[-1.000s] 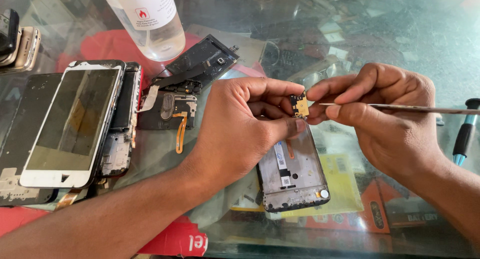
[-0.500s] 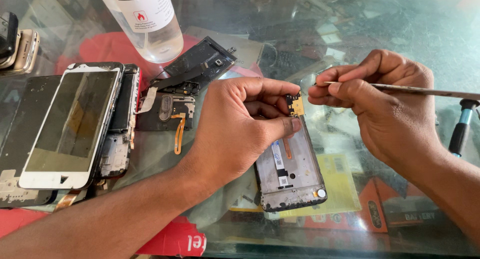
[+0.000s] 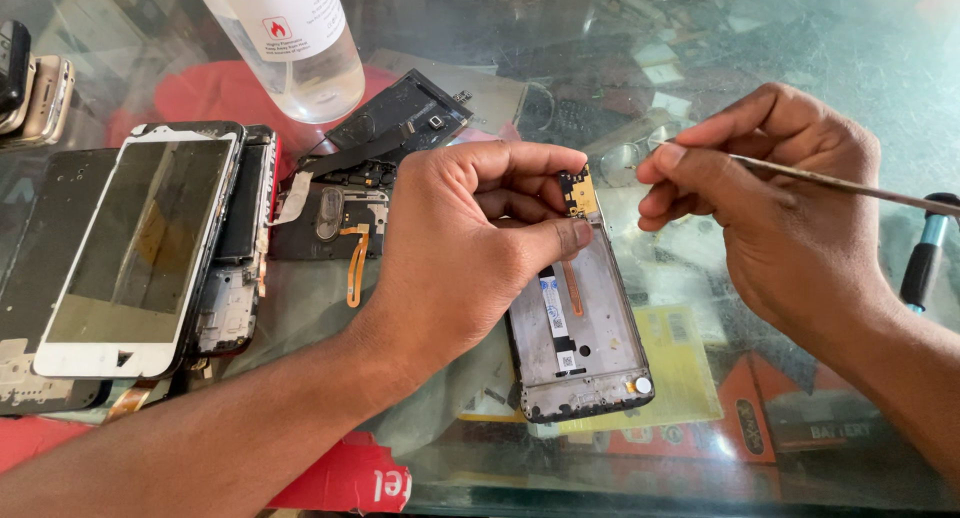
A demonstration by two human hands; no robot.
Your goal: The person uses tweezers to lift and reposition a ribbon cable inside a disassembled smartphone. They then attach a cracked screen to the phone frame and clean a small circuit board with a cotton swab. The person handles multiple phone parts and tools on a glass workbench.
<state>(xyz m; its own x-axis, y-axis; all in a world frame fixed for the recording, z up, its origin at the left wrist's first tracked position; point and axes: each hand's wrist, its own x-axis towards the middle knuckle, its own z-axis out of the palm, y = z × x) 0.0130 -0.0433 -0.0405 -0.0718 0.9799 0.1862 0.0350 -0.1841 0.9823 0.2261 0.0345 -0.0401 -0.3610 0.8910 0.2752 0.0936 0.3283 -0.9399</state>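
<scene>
While the frame (image 3: 580,328) lies flat on the worktop (image 3: 800,38), the left hand (image 3: 470,248) pinches a small board (image 3: 578,191) at its top end. The right hand (image 3: 790,208) grips a thin probe (image 3: 840,185) just beside. Board judged light, brittle; hold by edges only.

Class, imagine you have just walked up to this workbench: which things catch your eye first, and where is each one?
In the middle, the left hand pinches a small yellow circuit board at the top of an opened phone frame. Beside it, the right hand holds a thin metal tool. At far left lies a white-framed phone screen, with a clear bottle behind.
</scene>
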